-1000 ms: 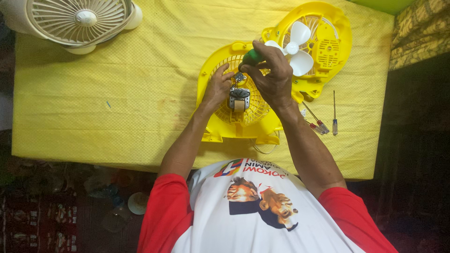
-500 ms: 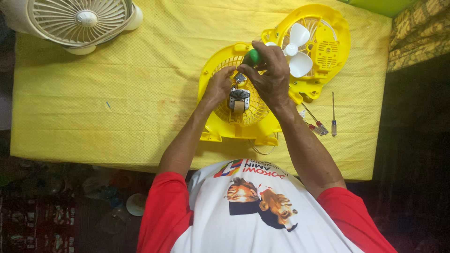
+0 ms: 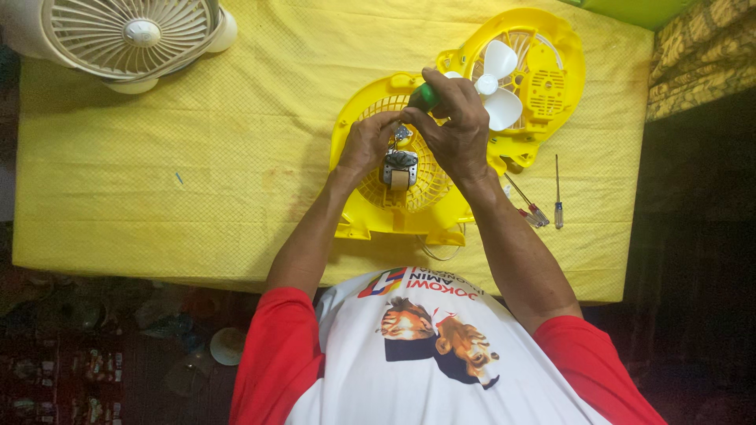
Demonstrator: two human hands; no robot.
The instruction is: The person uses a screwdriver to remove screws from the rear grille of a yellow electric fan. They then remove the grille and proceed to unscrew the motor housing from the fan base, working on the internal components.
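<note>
- Your right hand wraps a green-handled screwdriver; your left hand pinches by its tip.
- Below them, a small metal motor sits in the round yellow plastic fan grille.
- Bare yellow cloth lies open leftward; two spare screwdrivers hug the right edge.

**One camera, straight down over the counter**

A single head view looks steeply down from above the person, moderately near, taking in the yellow-covered counter from edge to edge, with the torso and both forearms entering at the bottom.
</note>
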